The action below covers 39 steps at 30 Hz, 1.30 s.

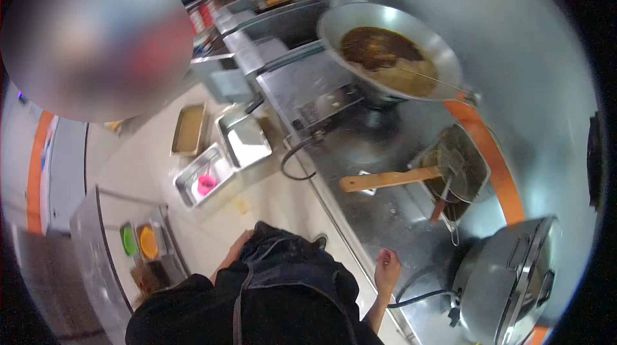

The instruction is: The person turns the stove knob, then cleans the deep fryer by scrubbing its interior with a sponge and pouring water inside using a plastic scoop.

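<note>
My right hand (pixel 387 269) is beside the steel counter's front edge, fingers curled in, and I see nothing in it. My left hand (pixel 241 243) hangs at my other side, its fingers hidden behind my dark apron (pixel 289 287). Closest to the right hand on the counter lies a wooden-handled strainer (pixel 389 178), its mesh end over a rectangular metal container (pixel 472 152). Farther along, a large wok (pixel 331 27) holds dark brown liquid with a paler patch, and a thin metal handle rests across it.
A large lidded metal pot (pixel 491 293) stands at right, with a black hose (pixel 421 297). Metal trays (pixel 247 146) are on the floor, one with a pink scoop (pixel 206 184). Green (pixel 129 240) and orange (pixel 148 242) items sit at left. A blurred area covers the upper left.
</note>
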Tool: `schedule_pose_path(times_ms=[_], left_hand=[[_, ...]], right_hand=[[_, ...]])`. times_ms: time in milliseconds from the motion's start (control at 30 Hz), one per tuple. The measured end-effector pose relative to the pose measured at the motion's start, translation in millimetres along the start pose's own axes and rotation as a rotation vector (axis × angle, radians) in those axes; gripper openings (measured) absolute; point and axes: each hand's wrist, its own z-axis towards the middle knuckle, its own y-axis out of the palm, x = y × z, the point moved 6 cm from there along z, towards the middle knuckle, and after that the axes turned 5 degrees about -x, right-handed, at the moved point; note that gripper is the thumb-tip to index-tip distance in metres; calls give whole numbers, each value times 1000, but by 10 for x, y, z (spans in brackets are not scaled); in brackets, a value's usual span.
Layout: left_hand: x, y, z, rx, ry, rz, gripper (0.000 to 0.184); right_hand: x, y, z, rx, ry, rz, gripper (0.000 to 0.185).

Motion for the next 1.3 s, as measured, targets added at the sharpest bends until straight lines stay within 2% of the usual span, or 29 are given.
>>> schedule_pose_path(times_ms=[67,100,167,200,267,333,367,400,467,500,567,633,667,700,733,800,867,900,1033,1200,1300], left_hand=[[-154,-97,-141,67,-43,-51,41],[-283,-144,-231,101,-68,-77,41],[-597,-246,-452,165,-139,-123,42],[-785,-298,-583,198,-183,-140,42],[-1341,-285,-865,253,-306,-206,42],[-2229,-20,-1139,279,-441,-299,42],[-2731,168,-1288,293,-511,-353,42],[-2957,203,-1512,314,-628,-433,41],[-3156,208,-1997,404,-625,-347,38],[-3162,220,-2148,354,-578,-255,36],[-3134,272,-2361,250,-471,-75,32],[-3040,145,-2528,136,-350,120,29],[-2976,17,-2526,129,-351,120,29],[-2961,-97,-2530,173,-657,-342,28],[-2856,-142,-2582,209,-949,-810,28],[-2972,-295,-2301,202,-849,-811,30],[-3509,-241,-1761,340,-690,-928,34],[-3482,-522,-1465,315,-626,-509,36],[-3209,-1412,-403,356,-531,-645,32],[-2925,-2344,464,365,-464,-637,28],[-2828,-2801,819,384,-397,-389,27]], right_hand=[[-123,434,47,-235,-247,-105,15],[-320,535,33,-273,-264,-127,15],[-857,1014,-34,-714,-185,-160,21],[-1012,1186,-53,-745,-192,-181,21],[-1348,1608,-162,-1024,-129,105,20],[-1679,1984,-202,-1079,-53,149,20],[-1777,2184,-206,-1020,-183,-27,20],[-1896,2405,-258,-1063,-317,-89,20],[-1974,2852,-402,-1311,140,481,21],[-1928,3041,-453,-1328,145,466,21],[-1690,3398,-379,-1141,-66,-99,27],[-1660,3615,-435,-1157,-89,-103,27],[-1652,3694,-458,-1159,-107,-99,27],[-1741,3728,-524,-1180,44,28,26],[-1751,3790,-547,-1170,55,28,26],[-1784,3920,-517,-1189,11,-4,27],[-1938,3997,-477,-1169,46,-17,28],[-2009,4076,-420,-1165,45,-7,27],[-2471,4544,-133,-1162,37,31,25],[-3010,5721,276,-1283,-3,-59,25],[-3311,6764,446,-1384,-232,-190,23]])
